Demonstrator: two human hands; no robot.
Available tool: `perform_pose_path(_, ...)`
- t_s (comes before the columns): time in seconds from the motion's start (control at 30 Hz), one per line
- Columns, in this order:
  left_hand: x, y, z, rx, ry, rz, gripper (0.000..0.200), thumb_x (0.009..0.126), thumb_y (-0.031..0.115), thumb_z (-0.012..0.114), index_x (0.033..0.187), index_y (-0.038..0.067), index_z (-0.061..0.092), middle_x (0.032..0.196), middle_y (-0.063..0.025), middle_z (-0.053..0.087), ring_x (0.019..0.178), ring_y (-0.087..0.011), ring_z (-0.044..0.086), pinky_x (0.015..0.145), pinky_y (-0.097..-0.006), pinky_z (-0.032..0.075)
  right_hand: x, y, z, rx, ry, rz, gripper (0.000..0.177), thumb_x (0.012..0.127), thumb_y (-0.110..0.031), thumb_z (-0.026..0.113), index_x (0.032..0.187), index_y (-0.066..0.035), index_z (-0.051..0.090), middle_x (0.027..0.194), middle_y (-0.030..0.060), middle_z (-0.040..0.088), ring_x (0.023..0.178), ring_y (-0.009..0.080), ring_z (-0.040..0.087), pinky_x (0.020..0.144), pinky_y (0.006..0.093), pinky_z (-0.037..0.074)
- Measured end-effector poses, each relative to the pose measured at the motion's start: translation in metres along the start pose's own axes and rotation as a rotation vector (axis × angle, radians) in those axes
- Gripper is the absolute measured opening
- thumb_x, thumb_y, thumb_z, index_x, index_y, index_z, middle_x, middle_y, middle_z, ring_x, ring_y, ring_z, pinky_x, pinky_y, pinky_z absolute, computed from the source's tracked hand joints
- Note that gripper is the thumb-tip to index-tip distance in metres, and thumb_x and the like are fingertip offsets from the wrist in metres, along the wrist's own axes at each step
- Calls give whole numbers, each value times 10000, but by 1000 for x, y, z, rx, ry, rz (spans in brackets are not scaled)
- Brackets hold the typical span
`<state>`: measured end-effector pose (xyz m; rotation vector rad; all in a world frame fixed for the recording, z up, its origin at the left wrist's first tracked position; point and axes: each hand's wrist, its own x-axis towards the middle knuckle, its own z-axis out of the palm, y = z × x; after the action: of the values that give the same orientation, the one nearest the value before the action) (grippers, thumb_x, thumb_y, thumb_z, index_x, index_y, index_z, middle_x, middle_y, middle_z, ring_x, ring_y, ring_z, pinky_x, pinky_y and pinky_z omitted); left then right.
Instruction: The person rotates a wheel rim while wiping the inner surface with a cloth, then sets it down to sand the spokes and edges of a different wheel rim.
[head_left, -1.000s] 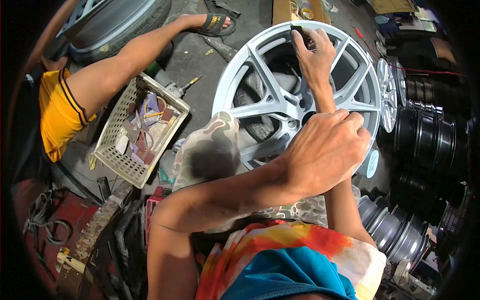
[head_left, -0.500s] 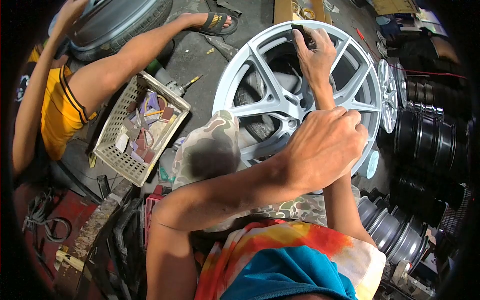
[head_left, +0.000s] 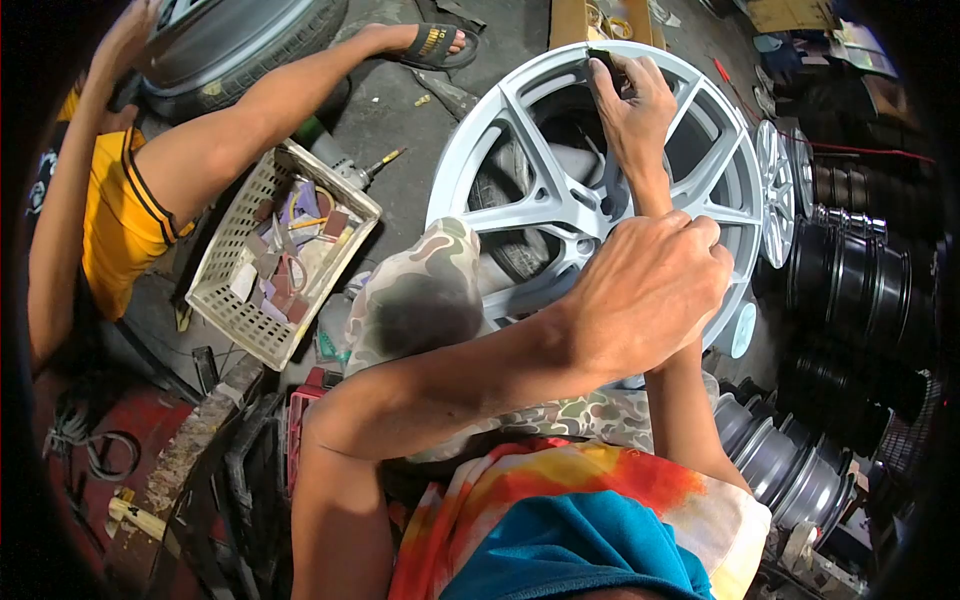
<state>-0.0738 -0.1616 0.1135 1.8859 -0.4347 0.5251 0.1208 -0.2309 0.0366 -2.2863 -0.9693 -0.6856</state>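
A large pale grey-white spoked wheel rim (head_left: 530, 185) lies face up in front of me. At its far edge my right hand (head_left: 635, 105) pinches a small dark piece (head_left: 602, 62) against the outer lip; what the piece is cannot be made out. Nearer to me, my left hand (head_left: 660, 285) is closed, knuckles up, over my right forearm and the near part of the rim. Its curled fingertips are hidden underneath, so anything within them does not show.
A cream plastic basket (head_left: 235, 325) of sanding scraps and scissors stands left, beside a power tool (head_left: 345, 170). Another person's bare leg (head_left: 245, 115) reaches in from the left, near a tyred wheel (head_left: 240, 60). Dark rims (head_left: 850, 270) are stacked right; a cardboard box (head_left: 565, 25) sits beyond.
My right hand and the dark piece have shifted very slightly to the right along the rim's edge. The other person's hand at the upper left has moved a little.
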Motion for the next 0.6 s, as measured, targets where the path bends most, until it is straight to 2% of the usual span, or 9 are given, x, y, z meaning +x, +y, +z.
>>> perform_pose_path(0.3,0,-1,-1,-17,18,-10,151,872,149,679,851,-1,681,874,-154,661,840,-332,687,693,-436,557,2,4,1,-41,-10,-84,191,875,-169,739,980,-10,745,796,126,621,651,274,581,639,371,480)
perform_pose_path(0.4,0,-2,-2,-15,7,-19,154,876,149,676,848,-3,679,874,-161,664,837,-341,687,696,-442,557,1,3,-3,-7,-51,14,198,872,-170,741,984,-7,746,793,126,617,648,267,582,635,365,476)
perform_pose_path(0.47,0,-2,-1,-17,-5,-26,155,877,149,675,848,-3,679,874,-165,665,834,-343,687,698,-443,557,0,5,-3,19,-18,8,216,879,-183,770,989,1,752,751,98,591,625,183,541,609,306,448)
perform_pose_path(0.6,0,-2,-1,-20,-12,-22,164,888,157,672,853,-4,680,873,-171,666,838,-345,688,701,-444,557,3,3,0,-8,-16,-27,215,879,-178,767,998,0,749,753,99,585,623,189,541,608,311,450)
